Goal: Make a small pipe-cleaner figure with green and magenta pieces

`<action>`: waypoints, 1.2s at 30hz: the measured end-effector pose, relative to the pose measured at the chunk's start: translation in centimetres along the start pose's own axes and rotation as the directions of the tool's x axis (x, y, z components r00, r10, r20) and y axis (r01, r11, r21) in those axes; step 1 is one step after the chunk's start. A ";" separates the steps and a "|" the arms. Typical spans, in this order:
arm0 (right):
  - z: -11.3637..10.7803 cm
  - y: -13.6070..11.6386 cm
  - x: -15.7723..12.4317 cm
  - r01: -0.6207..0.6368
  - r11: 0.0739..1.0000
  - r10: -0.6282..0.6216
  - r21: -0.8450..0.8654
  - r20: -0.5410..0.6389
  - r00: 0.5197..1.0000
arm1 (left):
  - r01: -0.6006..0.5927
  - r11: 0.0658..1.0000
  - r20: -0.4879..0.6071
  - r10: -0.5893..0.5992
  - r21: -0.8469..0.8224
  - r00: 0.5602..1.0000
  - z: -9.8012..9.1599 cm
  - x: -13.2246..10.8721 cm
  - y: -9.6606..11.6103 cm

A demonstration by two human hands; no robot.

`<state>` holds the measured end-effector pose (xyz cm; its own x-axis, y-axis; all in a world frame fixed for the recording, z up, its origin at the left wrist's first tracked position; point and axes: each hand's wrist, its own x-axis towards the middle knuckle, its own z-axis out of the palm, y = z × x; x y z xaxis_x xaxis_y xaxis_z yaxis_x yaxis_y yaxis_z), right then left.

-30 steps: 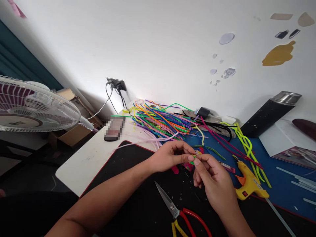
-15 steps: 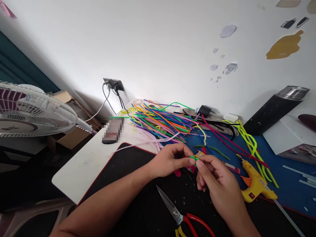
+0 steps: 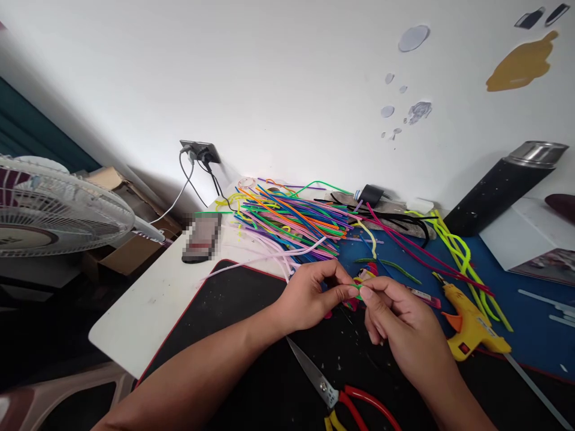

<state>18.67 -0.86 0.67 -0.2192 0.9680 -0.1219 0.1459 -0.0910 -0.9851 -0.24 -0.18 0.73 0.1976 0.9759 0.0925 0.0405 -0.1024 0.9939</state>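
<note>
In the head camera's view, you look down at a cluttered table, with both your bare hands meeting near the middle, over the far part of a black mat. Your left hand pinches with thumb and forefinger, their tips pressed together on a small green piece. Your right hand grips the same piece from the other side between thumb and forefinger, its remaining fingers loosely curled below. The green piece sits between the two sets of fingertips, mostly hidden by them, so you cannot tell its full shape. Just behind it lies a multicoloured bundle, partly covered by your hands. Nearer you, scissors with red and yellow handles lie on the black mat, blades pointing up and left toward your left wrist. To the right of your right hand, a yellow glue gun lies on its side. Beyond your hands spreads a heap of coloured fuzzy stems; magenta stems and yellow-green stems stretch across a blue mat to the right. A black flask leans rightward in the picture, near the wall.
</note>
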 end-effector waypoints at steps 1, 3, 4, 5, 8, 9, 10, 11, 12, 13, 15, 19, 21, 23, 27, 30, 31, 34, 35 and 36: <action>0.0 -0.1 0.0 -0.012 1.000 0.012 -0.006 -0.005 1.000 | -0.022 0.999 -0.007 0.022 0.028 1.000 0.0 0.0 0.0; 0.1 -0.3 -0.1 -0.031 1.000 0.031 0.001 -0.014 0.999 | -0.041 0.998 -0.017 0.042 0.054 0.999 0.1 0.0 0.0; 0.1 -0.4 -0.1 -0.039 0.999 0.039 0.014 -0.015 0.999 | -0.040 0.998 -0.021 0.042 0.049 0.999 0.1 0.0 0.0; 0.1 -0.4 -0.1 -0.045 0.998 0.045 0.034 -0.010 0.999 | -0.034 0.999 -0.024 0.034 0.033 0.999 0.2 0.0 0.0; 0.0 -0.3 0.1 -0.055 0.993 0.051 0.103 0.043 0.998 | 0.019 0.997 -0.027 -0.021 -0.074 0.999 0.4 0.0 -0.1; 0.0 -0.2 0.2 -0.056 0.991 0.049 0.119 0.061 0.997 | 0.043 0.991 -0.025 -0.047 -0.125 0.999 0.5 0.1 -0.1; 0.0 -0.2 0.3 -0.055 0.990 0.046 0.129 0.072 0.996 | 0.067 0.981 -0.022 -0.072 -0.181 0.997 0.6 0.1 -0.1; 0.1 -0.2 0.4 -0.050 0.990 0.041 0.134 0.072 0.997 | 0.087 0.967 -0.021 -0.095 -0.237 0.995 0.7 0.2 -0.2; 0.1 -0.2 0.4 -0.043 0.990 0.035 0.136 0.061 0.998 | 0.106 0.951 -0.020 -0.117 -0.289 0.993 0.7 0.3 -0.2; 0.2 -0.2 0.4 -0.036 0.990 0.030 0.135 0.044 0.999 | 0.120 0.936 -0.024 -0.135 -0.331 0.991 0.7 0.4 -0.2; 0.4 -0.3 0.4 -0.019 0.992 0.018 0.128 0.007 1.000 | 0.139 0.915 -0.034 -0.164 -0.379 0.986 0.6 0.5 -0.2; 0.7 -0.6 0.4 -0.017 0.992 0.018 0.127 -0.009 1.000 | 0.142 0.917 -0.062 -0.178 -0.373 0.982 0.4 0.5 -0.1; 0.7 -0.7 0.5 -0.022 0.993 0.024 0.120 -0.015 1.000 | 0.145 0.925 -0.047 -0.172 -0.351 0.984 0.5 0.5 0.1; 0.6 -0.7 0.6 -0.015 0.992 0.018 0.123 -0.024 1.000 | 0.142 0.931 -0.048 -0.168 -0.335 0.985 0.6 0.5 0.1; 0.7 -0.4 0.5 0.021 0.991 -0.019 0.131 -0.015 1.000 | 0.152 0.941 -0.059 -0.177 -0.301 0.982 0.8 0.5 0.0; 0.7 -0.2 0.5 0.050 0.992 -0.049 0.113 -0.010 0.999 | 0.160 0.944 -0.040 -0.179 -0.288 0.983 0.7 0.5 -0.2; 0.7 -0.2 0.5 0.053 0.992 -0.052 0.112 -0.010 0.999 | 0.161 0.941 -0.024 -0.176 -0.296 0.984 0.6 0.5 -0.2; 0.7 -0.4 0.5 0.048 0.992 -0.046 0.118 -0.021 0.999 | 0.161 0.929 0.025 -0.162 -0.334 0.986 0.5 0.4 -0.3; 0.6 -0.4 0.5 0.049 0.992 -0.046 0.117 -0.027 0.999 | 0.163 0.925 0.037 -0.160 -0.342 0.986 0.5 0.4 -0.2; 0.6 -0.5 0.5 0.051 0.992 -0.048 0.113 -0.033 0.998 | 0.166 0.924 0.043 -0.161 -0.344 0.986 0.5 0.4 -0.2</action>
<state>17.91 -0.47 1.02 -0.1944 0.9784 -0.0706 0.0249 -0.0670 -0.9974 0.35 0.12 0.58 0.2303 0.9705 -0.0712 -0.2672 0.1334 0.9544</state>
